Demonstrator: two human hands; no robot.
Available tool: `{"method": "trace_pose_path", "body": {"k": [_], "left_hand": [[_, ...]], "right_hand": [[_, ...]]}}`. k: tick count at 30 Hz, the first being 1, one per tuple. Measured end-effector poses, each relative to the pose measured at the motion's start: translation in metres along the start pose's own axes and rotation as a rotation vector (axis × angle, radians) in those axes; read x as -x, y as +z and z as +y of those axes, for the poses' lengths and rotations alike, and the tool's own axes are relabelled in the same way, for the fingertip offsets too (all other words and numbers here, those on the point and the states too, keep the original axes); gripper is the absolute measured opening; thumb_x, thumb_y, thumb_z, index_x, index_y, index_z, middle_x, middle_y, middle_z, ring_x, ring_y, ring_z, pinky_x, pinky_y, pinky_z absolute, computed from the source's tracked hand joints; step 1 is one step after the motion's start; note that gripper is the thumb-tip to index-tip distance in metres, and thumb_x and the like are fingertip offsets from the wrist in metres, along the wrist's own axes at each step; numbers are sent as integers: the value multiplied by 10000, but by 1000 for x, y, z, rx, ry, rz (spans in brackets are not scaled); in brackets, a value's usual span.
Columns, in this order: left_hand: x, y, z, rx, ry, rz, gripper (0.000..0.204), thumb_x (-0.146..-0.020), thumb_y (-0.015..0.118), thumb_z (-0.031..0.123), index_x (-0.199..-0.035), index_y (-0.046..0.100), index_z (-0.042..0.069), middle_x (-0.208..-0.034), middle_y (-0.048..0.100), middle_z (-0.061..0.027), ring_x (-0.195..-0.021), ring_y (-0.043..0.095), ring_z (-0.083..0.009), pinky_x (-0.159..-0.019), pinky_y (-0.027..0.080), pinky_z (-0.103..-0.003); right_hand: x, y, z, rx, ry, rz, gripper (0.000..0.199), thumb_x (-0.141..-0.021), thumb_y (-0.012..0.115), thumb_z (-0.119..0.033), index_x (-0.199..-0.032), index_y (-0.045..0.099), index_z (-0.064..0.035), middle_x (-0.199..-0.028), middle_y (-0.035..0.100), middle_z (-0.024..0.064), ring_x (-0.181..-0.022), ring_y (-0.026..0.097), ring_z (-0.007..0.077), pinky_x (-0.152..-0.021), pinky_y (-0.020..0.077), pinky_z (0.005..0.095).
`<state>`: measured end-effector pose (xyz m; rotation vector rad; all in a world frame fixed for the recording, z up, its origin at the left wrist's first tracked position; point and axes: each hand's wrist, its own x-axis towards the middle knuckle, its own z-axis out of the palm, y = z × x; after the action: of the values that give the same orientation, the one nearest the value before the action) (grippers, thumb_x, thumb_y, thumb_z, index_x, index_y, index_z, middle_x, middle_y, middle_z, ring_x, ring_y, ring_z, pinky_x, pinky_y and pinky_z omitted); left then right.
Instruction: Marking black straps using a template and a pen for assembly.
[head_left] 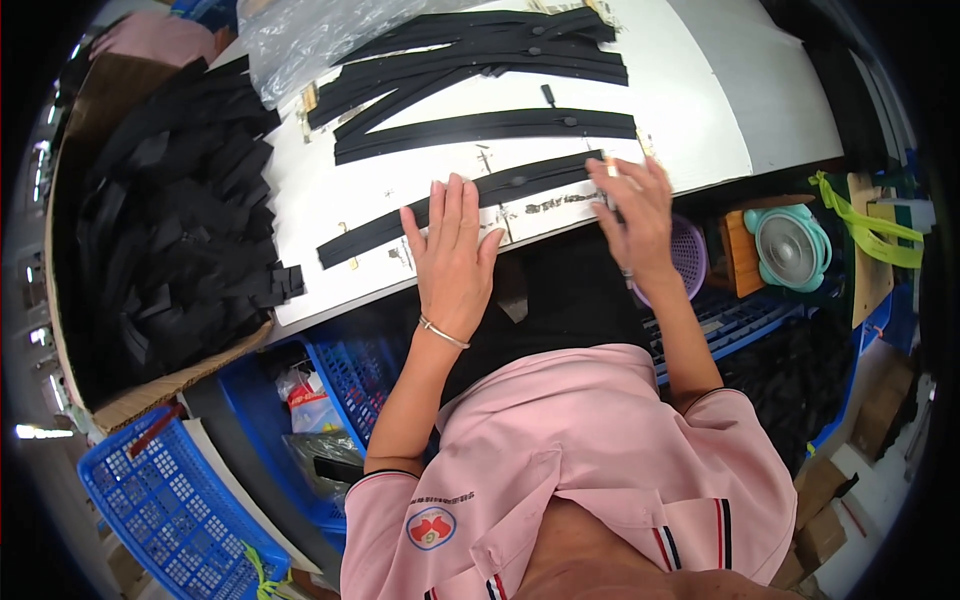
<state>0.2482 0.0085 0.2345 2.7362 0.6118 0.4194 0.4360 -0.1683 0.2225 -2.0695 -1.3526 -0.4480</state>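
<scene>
Bright light floods the white worktop [700, 95], nearly bleaching its middle! Glints skip over the clear plastic [300, 45], the black pile [165, 210] swallows detail, the right hand [643, 213] blurs slightly, and edges bow toward the dark rim.

A white worktable [690, 110] spans the upper view, and bright lights [43, 432] dot the far left edge.

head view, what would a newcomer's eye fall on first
Probably the jumbled heap of flat black strips in the brown cardboard box at left. Next, the nearest long flat black strip on the white tabletop, with the bare left grip on it. At right, the round turquoise-rimmed object stands out.
</scene>
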Motion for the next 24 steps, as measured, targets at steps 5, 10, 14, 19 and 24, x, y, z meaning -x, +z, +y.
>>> {"method": "trace_pose_path", "body": {"k": [5,10,14,19,24], "left_hand": [[20,-14,-16,-65,-95,6,702,-989,635,285,-1572,341,27,-1635,337,-150,-1542,246,-326,-1228,38,-587],[46,-24,-46,-117,-244,57,703,-987,633,303,-1575,347,45,-1638,338,-142,-1541,246,-326,-1221,-11,-596],[51,-30,-59,-56,-232,86,685,-979,645,299,-1567,379,70,-1623,380,-108,-1530,284,-302,-1227,-1,-591],[54,-27,-62,-94,-213,121,710,-957,675,329,-1550,398,53,-1611,394,-118,-1522,300,-298,-1232,54,-577],[52,-30,-64,-54,-202,157,728,-931,705,359,-1523,433,35,-1587,426,-134,-1504,334,-306,-1229,127,-562]], "right_hand": [[8,-16,36,134,84,76,314,-892,731,-75,-1205,711,-88,-1189,728,6,-1112,614,230,-1138,370,473],[10,-16,32,119,113,98,287,-907,712,-38,-1190,722,-91,-1143,732,8,-1045,617,215,-1145,377,463],[-3,-20,21,99,174,72,232,-954,670,-63,-1175,725,-105,-1122,733,45,-1041,618,212,-1151,376,446],[-39,-7,-39,-531,589,33,251,-1011,635,-202,-1222,704,-84,-1005,775,63,-1141,611,190,-1089,415,358],[-78,28,-101,-965,523,-260,172,-990,665,-129,-1095,739,-14,-877,732,40,-709,641,73,-631,490,230]]}}
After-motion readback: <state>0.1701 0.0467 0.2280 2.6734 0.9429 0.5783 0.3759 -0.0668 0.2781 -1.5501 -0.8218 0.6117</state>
